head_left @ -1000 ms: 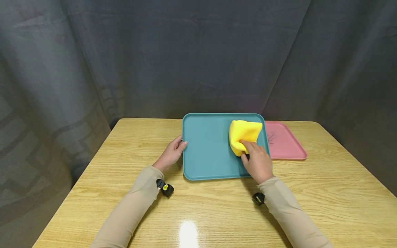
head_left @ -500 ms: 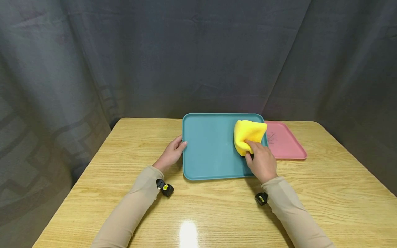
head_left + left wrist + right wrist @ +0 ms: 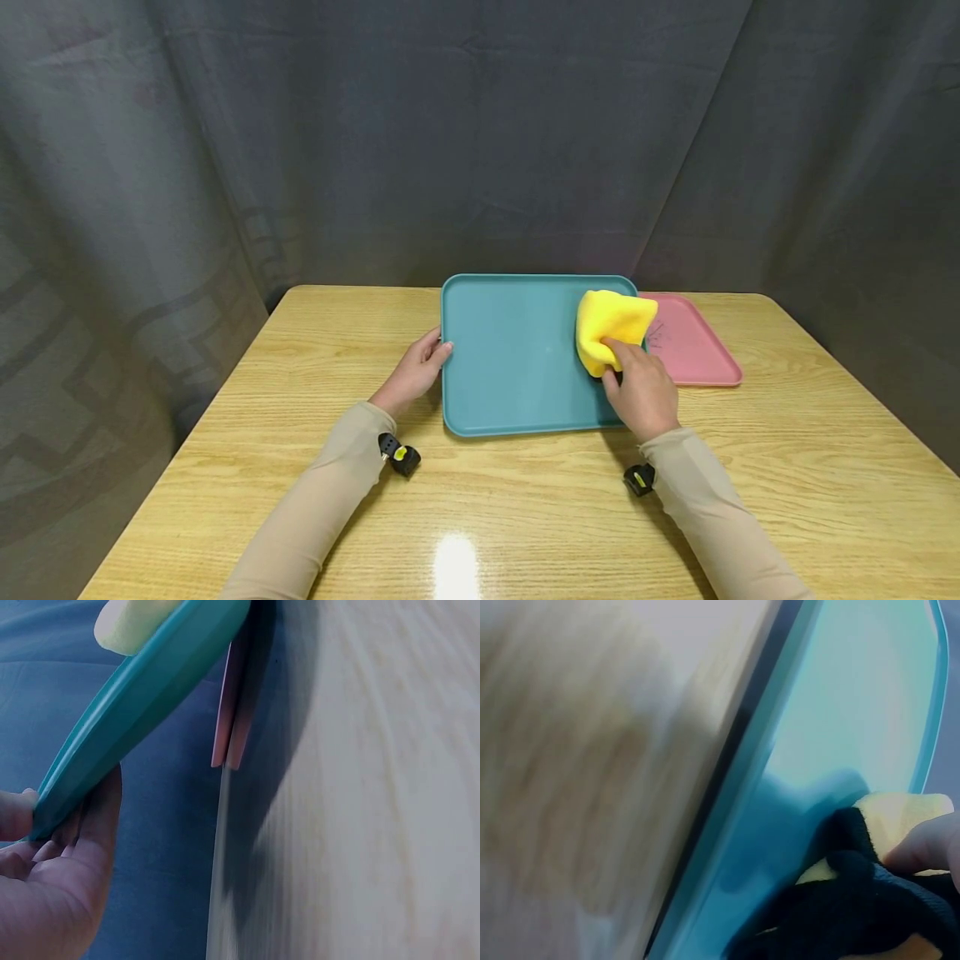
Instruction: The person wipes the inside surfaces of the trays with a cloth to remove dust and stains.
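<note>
Yellow cloth point(image 3: 609, 318): located over the right part of the teal tray point(image 3: 517, 354), pinched in the right hand's point(image 3: 645, 396) grip. Left hand point(image 3: 411, 373): grip clamped on the teal tray's left edge, thumb above, fingers beneath; that end stands off the tabletop point(image 3: 517, 525). Judged: yellow cloth light, soft, limp, best held bunched; teal tray stiff, smooth, possibly slippery, best held by opposite rims.
</note>
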Demonstrator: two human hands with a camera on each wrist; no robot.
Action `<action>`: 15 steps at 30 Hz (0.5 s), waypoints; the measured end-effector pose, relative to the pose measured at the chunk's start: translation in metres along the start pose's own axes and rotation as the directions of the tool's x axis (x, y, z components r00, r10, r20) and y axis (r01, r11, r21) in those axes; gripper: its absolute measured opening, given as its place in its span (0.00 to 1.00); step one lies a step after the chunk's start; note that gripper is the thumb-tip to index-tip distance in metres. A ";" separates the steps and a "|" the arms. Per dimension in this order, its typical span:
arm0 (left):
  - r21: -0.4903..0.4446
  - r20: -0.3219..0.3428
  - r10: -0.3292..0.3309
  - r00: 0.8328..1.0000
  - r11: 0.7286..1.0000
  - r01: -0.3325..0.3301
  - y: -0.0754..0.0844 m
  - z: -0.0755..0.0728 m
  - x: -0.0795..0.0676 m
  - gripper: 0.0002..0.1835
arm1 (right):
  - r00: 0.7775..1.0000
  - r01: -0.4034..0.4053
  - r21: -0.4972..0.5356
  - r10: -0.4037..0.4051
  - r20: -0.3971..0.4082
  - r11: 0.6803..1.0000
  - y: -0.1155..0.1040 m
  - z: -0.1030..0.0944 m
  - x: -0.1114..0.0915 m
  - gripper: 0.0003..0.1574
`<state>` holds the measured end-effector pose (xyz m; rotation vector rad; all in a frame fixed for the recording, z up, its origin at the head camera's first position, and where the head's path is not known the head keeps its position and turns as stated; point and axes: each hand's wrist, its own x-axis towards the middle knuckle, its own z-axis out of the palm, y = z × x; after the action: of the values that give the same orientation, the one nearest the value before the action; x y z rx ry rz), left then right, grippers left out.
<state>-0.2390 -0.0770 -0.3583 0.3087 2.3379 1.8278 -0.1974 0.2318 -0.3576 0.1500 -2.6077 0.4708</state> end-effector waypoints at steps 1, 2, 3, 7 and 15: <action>-0.002 -0.002 -0.001 1.000 1.000 0.001 0.000 0.000 0.000 0.26 | 1.000 -0.003 0.000 0.003 0.003 1.000 0.001 0.000 0.000 0.25; -0.001 -0.001 -0.002 1.000 1.000 0.002 0.000 0.000 0.000 0.26 | 1.000 -0.007 -0.002 0.007 0.005 1.000 0.002 0.000 0.000 0.25; 0.000 -0.001 -0.001 1.000 1.000 0.001 0.000 0.000 0.000 0.26 | 1.000 -0.011 -0.003 0.011 0.007 1.000 0.002 0.000 0.000 0.25; -0.003 0.008 -0.003 1.000 1.000 0.003 0.000 0.000 0.000 0.26 | 1.000 -0.019 -0.008 0.019 0.016 1.000 0.005 -0.002 0.000 0.26; 0.002 0.024 -0.008 1.000 1.000 0.008 -0.001 0.000 0.000 0.27 | 0.998 -0.034 -0.020 0.035 0.046 0.999 0.007 -0.005 0.000 0.26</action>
<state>-0.2388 -0.0777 -0.3590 0.3199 2.3220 1.8081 -0.1966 0.2401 -0.3555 0.1113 -2.6632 0.4594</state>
